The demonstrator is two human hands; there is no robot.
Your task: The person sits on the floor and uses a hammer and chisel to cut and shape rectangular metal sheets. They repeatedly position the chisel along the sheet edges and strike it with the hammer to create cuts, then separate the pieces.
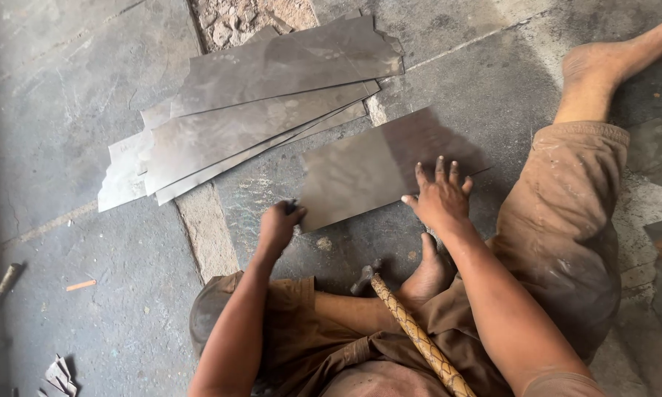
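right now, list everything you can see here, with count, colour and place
metal sheet: one, grey, flat on the floor under both hands
stacked metal sheets: several, grey, fanned out on the floor beyond it
hammer: one, dark head, woven tan handle, lying across the lap
metal scraps: a few, grey, bottom left corner
small stick: one, orange, on the floor at left
floor: grey stone slabs with pale joints
left hand: gripping the sheet's near corner
right hand: spread flat on the sheet
feet: two, bare, one by the hammer head, one top right
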